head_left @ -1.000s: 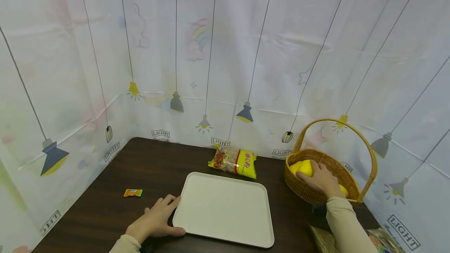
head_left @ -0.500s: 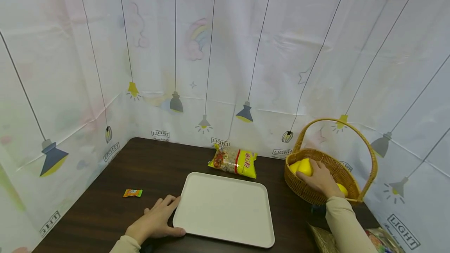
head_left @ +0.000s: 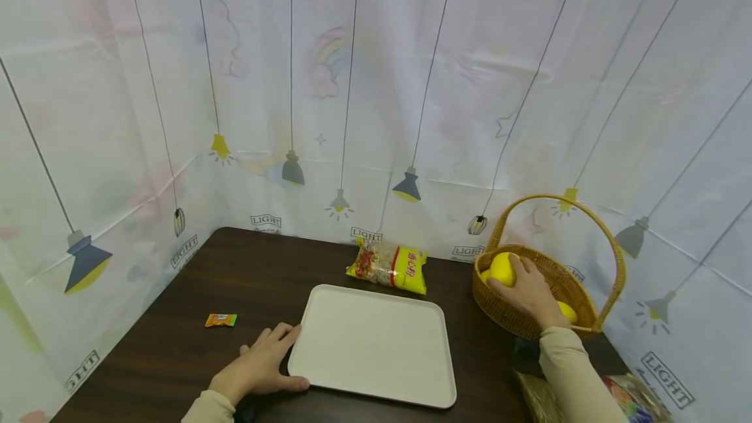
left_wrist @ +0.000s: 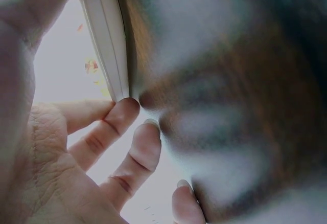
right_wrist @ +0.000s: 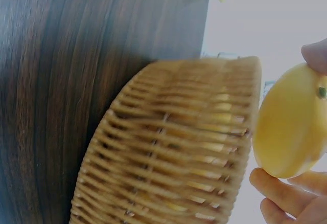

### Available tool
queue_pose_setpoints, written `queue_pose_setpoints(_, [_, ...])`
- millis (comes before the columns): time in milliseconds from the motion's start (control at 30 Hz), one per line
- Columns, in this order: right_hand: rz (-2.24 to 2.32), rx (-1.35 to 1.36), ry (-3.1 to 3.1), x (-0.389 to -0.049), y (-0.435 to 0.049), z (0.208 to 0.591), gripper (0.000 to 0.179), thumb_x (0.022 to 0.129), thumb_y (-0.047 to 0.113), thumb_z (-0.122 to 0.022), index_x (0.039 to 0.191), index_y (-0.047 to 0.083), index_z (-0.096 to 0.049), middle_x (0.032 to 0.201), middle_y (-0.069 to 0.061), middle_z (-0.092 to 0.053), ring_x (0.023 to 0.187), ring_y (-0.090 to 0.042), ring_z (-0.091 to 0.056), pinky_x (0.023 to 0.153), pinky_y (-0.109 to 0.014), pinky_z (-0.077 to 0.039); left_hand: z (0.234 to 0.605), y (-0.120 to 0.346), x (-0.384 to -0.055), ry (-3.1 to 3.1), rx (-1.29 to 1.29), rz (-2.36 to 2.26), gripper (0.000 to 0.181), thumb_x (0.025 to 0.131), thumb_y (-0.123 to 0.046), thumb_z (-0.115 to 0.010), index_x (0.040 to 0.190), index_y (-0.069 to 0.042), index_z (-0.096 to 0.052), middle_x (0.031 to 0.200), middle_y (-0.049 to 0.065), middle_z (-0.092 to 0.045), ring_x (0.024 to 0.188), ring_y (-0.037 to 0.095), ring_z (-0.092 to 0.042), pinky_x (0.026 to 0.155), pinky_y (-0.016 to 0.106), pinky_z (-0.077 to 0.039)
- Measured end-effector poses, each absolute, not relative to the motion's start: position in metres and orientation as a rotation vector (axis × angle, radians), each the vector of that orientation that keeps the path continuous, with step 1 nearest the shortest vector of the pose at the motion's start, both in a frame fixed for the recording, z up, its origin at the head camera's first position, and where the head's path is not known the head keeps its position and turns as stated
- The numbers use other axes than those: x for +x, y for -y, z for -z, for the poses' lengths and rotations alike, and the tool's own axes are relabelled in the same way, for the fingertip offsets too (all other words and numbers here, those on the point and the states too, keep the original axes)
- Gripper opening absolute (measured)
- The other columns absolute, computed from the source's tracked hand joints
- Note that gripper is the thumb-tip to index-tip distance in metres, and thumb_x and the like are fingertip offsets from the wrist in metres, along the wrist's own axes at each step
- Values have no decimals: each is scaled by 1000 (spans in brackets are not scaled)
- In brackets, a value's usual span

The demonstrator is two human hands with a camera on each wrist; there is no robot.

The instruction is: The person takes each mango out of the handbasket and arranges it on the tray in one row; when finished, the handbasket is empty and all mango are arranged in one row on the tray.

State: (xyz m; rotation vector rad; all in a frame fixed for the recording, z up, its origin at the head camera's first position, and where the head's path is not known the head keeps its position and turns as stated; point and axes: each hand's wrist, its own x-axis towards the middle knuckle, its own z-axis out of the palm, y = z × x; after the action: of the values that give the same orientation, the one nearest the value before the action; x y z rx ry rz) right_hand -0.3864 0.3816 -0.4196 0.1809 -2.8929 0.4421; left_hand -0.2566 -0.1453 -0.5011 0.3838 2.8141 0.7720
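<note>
My right hand [head_left: 529, 291] holds a lemon [head_left: 502, 269] between thumb and fingers, just above the left end of a wicker basket [head_left: 510, 315]. The right wrist view shows this lemon [right_wrist: 290, 124] beside the basket rim, with a small green stem end. Inside the basket lies more yellow fruit [head_left: 566, 311], partly covered by my hand and wrist. My left hand [head_left: 258, 363] rests at the left side of a white tray [head_left: 376, 344], thumb by its front edge and fingertips spread on the table. Up close, a fingertip touches the tray's rim [left_wrist: 110, 40].
A yellow food packet [head_left: 392, 266] lies behind the tray, against the curtain. Left of the tray is a small orange-and-green wrapped sweet [head_left: 220, 320]. Packages [head_left: 634, 397] lie near my right forearm. The basket's tall handle [head_left: 611, 240] arches above it.
My right hand has lifted the lemon slightly up and to the left from inside the basket. My left hand and the tray stay put; the head view has shifted slightly.
</note>
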Motion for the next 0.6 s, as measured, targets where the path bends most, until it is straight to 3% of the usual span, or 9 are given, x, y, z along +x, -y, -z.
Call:
queue_pose_setpoints(233, [-427, 253, 2829, -376, -358, 413, 84, 94, 53, -61, 153, 2, -32, 149, -31, -35, 113, -50, -54, 88, -60, -49, 503, 145, -257, -2820, 393, -782, 106, 74, -65, -79, 157, -15, -36, 151, 8, -43, 133, 34, -43, 90, 83, -31])
queue_pose_setpoints(600, [-467, 318, 2807, -355, -313, 417, 86, 92, 56, -63, 155, 5, -34, 156, -30, -32, 126, -54, -51, 95, -63, -48, 501, 145, -253, -2839, 408, -765, 106, 73, -65, -79, 157, -15, -37, 149, 6, -44, 131, 33, -46, 88, 83, -32])
